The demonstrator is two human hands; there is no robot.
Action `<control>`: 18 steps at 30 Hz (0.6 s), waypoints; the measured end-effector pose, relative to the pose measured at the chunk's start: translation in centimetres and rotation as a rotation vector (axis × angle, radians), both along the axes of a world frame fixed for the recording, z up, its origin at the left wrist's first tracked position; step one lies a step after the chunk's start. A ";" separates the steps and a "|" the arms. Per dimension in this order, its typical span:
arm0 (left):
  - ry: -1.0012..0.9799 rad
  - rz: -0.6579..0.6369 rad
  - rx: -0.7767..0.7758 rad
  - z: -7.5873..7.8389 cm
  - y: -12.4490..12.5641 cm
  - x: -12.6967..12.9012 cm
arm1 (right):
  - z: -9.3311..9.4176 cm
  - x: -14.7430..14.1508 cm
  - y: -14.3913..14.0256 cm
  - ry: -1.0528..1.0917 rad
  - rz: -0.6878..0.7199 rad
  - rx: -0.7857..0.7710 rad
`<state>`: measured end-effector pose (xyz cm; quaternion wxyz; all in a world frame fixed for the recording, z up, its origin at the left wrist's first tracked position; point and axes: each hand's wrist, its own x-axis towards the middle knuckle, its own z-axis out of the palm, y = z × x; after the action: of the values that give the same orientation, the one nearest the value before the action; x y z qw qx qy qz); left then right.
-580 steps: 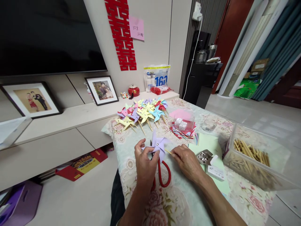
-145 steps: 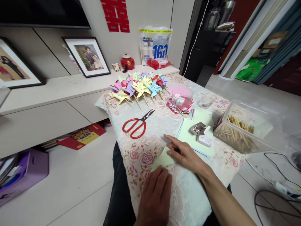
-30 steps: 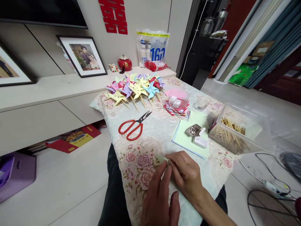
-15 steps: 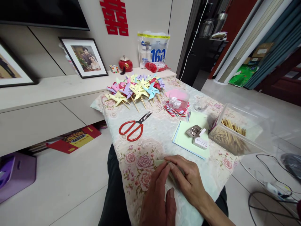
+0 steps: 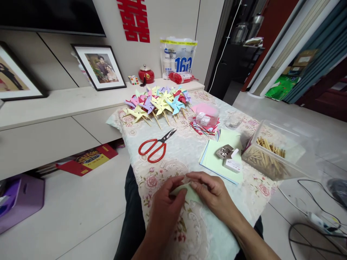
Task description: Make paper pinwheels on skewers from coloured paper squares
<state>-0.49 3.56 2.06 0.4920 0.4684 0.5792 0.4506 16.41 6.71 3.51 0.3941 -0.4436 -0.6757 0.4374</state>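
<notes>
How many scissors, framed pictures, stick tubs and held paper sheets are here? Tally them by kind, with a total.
Red scissors: 1
Framed pictures: 2
Clear tub of sticks: 1
Pale green sheet, pinched by left hand and right hand: 1
Total: 5

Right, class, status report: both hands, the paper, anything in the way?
Left hand and right hand both pinch the pale green paper over the tablecloth. Red scissors lie beyond, untouched. Nothing between hands and paper.
</notes>
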 end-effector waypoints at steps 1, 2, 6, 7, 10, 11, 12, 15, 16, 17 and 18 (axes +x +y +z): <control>-0.056 0.032 -0.034 -0.1 0.3 0.1 | -0.1 -0.1 0.2 -0.003 -0.032 0.034; -0.090 0.069 -0.058 -0.1 0.6 0.2 | -0.3 -0.1 0.4 -0.001 -0.068 0.069; -0.162 0.146 -0.116 -0.2 1.2 0.4 | -1.2 -0.3 1.1 0.015 -0.080 0.148; -0.175 0.149 -0.124 -0.2 1.2 0.5 | -1.4 -0.4 1.3 0.012 -0.055 0.151; -0.213 0.140 -0.135 0.0 1.3 0.6 | -1.8 -0.5 1.5 -0.001 0.001 0.144; -0.218 0.135 -0.144 0.1 1.3 0.6 | -1.8 -0.5 1.5 -0.006 0.004 0.146; -0.219 0.131 -0.153 0.1 1.3 0.7 | -1.9 -0.6 1.5 -0.012 -0.001 0.151; -0.210 0.113 -0.172 0.1 1.1 0.9 | -2.0 -0.5 1.5 -0.016 -0.022 0.153; -0.210 0.107 -0.159 0.0 1.0 1.0 | -2.0 -0.5 1.4 -0.003 -0.025 0.135; -0.214 0.104 -0.139 -0.2 0.9 1.0 | -2.1 -0.4 1.4 0.015 -0.028 0.106; -0.220 0.103 -0.118 -0.5 0.7 1.1 | -2.3 -0.3 1.3 0.034 -0.038 0.066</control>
<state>0.58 4.24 1.52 0.5555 0.3562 0.5704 0.4890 16.08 8.04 1.23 0.4282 -0.4355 -0.6746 0.4147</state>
